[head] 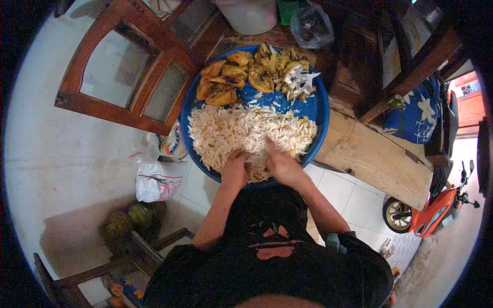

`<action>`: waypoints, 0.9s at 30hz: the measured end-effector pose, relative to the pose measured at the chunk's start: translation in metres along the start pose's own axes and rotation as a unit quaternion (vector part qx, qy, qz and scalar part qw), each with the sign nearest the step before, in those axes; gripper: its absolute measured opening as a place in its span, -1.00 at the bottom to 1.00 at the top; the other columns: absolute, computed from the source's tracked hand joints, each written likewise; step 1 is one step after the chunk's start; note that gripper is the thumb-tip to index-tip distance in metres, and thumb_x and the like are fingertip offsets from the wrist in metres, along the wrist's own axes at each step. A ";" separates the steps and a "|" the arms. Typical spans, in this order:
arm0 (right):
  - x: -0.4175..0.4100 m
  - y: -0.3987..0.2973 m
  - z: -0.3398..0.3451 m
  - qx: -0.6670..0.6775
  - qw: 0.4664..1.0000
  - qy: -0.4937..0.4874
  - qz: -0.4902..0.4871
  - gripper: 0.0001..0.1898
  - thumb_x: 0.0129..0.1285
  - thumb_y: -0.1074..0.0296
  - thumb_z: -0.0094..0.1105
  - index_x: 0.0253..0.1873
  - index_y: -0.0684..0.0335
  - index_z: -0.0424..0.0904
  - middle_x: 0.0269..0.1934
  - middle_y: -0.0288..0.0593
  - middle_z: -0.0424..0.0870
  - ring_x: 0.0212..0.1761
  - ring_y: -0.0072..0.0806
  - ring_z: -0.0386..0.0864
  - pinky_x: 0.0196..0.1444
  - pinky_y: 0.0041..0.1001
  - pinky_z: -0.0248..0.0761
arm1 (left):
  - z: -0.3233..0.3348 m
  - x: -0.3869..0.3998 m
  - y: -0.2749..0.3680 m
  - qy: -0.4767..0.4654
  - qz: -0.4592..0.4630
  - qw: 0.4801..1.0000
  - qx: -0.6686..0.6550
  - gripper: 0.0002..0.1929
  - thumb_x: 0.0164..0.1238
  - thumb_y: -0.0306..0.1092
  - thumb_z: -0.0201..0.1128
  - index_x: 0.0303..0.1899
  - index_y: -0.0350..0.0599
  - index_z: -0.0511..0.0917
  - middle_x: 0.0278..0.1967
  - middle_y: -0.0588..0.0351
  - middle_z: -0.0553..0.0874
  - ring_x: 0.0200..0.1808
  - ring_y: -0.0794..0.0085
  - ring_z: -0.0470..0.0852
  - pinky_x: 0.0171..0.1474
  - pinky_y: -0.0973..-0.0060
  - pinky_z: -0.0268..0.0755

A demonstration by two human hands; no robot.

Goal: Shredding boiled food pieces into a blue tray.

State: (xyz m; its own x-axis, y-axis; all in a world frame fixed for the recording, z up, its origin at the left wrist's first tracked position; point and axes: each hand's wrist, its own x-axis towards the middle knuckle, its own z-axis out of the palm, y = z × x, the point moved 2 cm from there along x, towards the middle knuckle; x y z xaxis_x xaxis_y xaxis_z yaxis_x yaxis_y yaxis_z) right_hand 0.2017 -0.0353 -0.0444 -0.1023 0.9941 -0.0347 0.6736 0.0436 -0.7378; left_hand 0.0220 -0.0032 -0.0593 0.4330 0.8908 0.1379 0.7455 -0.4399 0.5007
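Observation:
A large round blue plastic tray (323, 111) lies before me. Its near half bears a heap of shredded chicken (215, 134), paler on the right side. My left hand (235, 169) is at the heap's near edge, its fingers curled around a small pale piece of chicken meat (252, 158). Beside it, my right hand (285, 167) is blurred, fingers pointing over the heap; whether it grips any meat is unclear. Browned chicken pieces (221, 92) lie at the tray's far left. Chicken bones and carcass parts (298, 81) are piled at the far right.
An open wooden cabinet door (134, 111) with glass panes stands left of the tray. Behind are a whitish bucket (250, 17) and a clear plastic bag (312, 27). A wooden plank (373, 158) extends rightward, near a red motorbike (435, 215). A white sack (158, 183) sits lower left.

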 end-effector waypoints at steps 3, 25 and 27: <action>-0.006 -0.008 0.018 -0.105 0.990 -0.071 -0.061 -0.53 0.28 0.42 -0.03 0.28 0.41 0.27 -0.14 0.44 0.55 -0.06 0.17 0.56 0.01 -0.06 0.40 | 0.008 -0.005 -0.003 0.038 0.008 0.998 0.048 -0.77 0.16 -0.42 0.29 -0.12 -0.19 0.61 -0.22 -0.08 0.65 -0.28 0.12 0.69 -0.19 0.33 0.55; 0.015 -0.039 -0.026 0.147 0.979 -0.127 0.054 -0.65 0.38 0.31 -0.04 0.21 0.26 0.42 -0.43 0.04 0.60 -0.49 -0.25 0.62 -0.31 -0.26 0.43 | -0.024 0.017 0.018 -0.007 -0.267 0.911 -0.314 -0.91 0.20 -0.42 0.23 -0.33 -0.23 0.58 -0.60 0.13 0.57 -0.55 0.49 0.54 -0.43 0.49 0.38; 0.014 -0.023 -0.004 0.130 0.988 -0.081 0.024 -0.67 0.39 0.29 -0.05 0.18 0.22 0.46 -0.48 -0.07 0.54 -0.52 -0.42 0.58 -0.38 -0.34 0.42 | -0.023 0.015 0.024 -0.006 -0.302 0.887 -0.350 -0.90 0.22 -0.41 0.21 -0.39 -0.24 0.55 -0.65 0.19 0.52 -0.59 0.58 0.48 -0.49 0.54 0.31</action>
State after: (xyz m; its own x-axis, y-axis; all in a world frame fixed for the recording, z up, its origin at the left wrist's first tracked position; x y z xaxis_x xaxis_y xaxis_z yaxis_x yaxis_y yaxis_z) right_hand 0.1879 -0.0224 -0.0252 -0.2055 0.9645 -0.1658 0.4724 -0.0506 -0.8799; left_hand 0.0343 0.0028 -0.0254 0.0707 0.9366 -0.3433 0.3490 0.2992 0.8881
